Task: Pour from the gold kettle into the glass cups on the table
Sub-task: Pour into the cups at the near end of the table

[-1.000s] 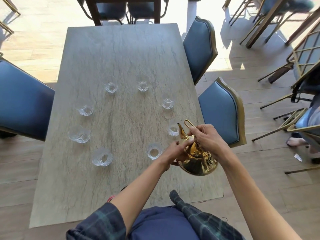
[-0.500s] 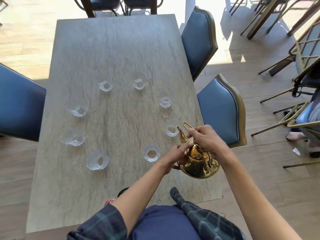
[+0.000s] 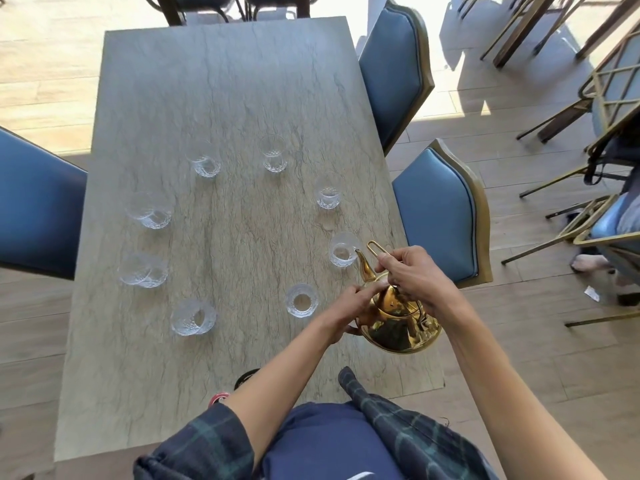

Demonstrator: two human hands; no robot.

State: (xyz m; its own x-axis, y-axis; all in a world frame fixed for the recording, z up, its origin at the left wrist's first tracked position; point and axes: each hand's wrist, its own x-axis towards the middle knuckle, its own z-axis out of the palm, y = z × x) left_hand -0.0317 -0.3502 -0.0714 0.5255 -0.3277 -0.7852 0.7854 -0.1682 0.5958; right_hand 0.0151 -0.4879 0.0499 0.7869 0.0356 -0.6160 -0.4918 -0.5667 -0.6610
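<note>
Nearest the near edge of the table (image 3: 145, 403) we see a small dark round object (image 3: 246, 376) with a red item (image 3: 219, 397) beside it; we cannot identify either.

Gold kettle (image 3: 398, 323): held up off the surface near the right edge, toward the near right corner, tilted with its spout (image 3: 362, 263) pointing away from us. The spout tip sits at the rim of the nearest right-side glass cup (image 3: 343, 250). We cannot tell whether liquid is flowing.

Right hand (image 3: 412, 277): fingers closed around the kettle's wire handle (image 3: 376, 247), above the lid. Left hand (image 3: 353, 304): fingers partly curled, fingertips pressed on the lid and the kettle's left shoulder; not a full grip.

Cups: eight in a loose ring on the table. Just left of the kettle, one cup (image 3: 301, 300). Near left, one (image 3: 193, 317). Along the left edge, two more (image 3: 143, 270), (image 3: 150, 210). Farther up the right side, one (image 3: 327, 196). Farthest, two side by side (image 3: 206, 161), (image 3: 274, 154). All look clear; contents cannot be judged.

Blue chairs (image 3: 440, 213) stand beside the right edge; another (image 3: 38, 206) at the left edge.
</note>
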